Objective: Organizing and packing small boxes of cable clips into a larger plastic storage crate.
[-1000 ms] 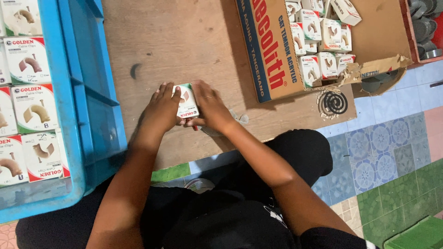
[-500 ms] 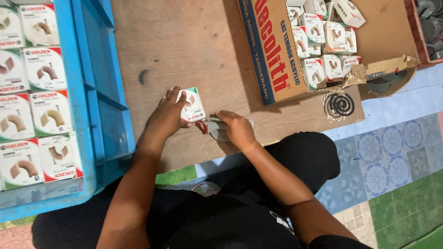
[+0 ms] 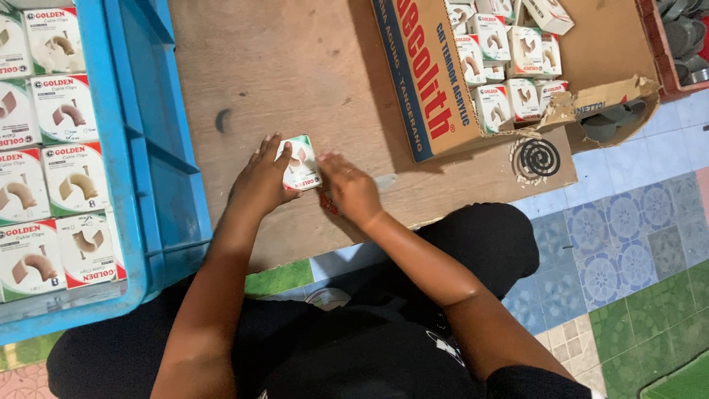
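My left hand (image 3: 260,181) grips a small white box (image 3: 299,164) with a green and red print and stands it on the wooden board (image 3: 295,66). My right hand (image 3: 353,191) rests just to the right of the box, fingers bent over something small and reddish on the board; what it is I cannot tell. A clear strip (image 3: 384,181) lies on the board past the right hand.
A blue plastic crate (image 3: 140,185) at the left holds several of the same small boxes. A brown cardboard carton (image 3: 428,89) at the upper right holds more. A dark coil (image 3: 537,157) lies on the board's right corner. Patterned tiles (image 3: 628,258) cover the floor.
My right hand let go of the box, dipped to the board at the right, then came back beside it. The left hand kept the box, moving it slightly left.
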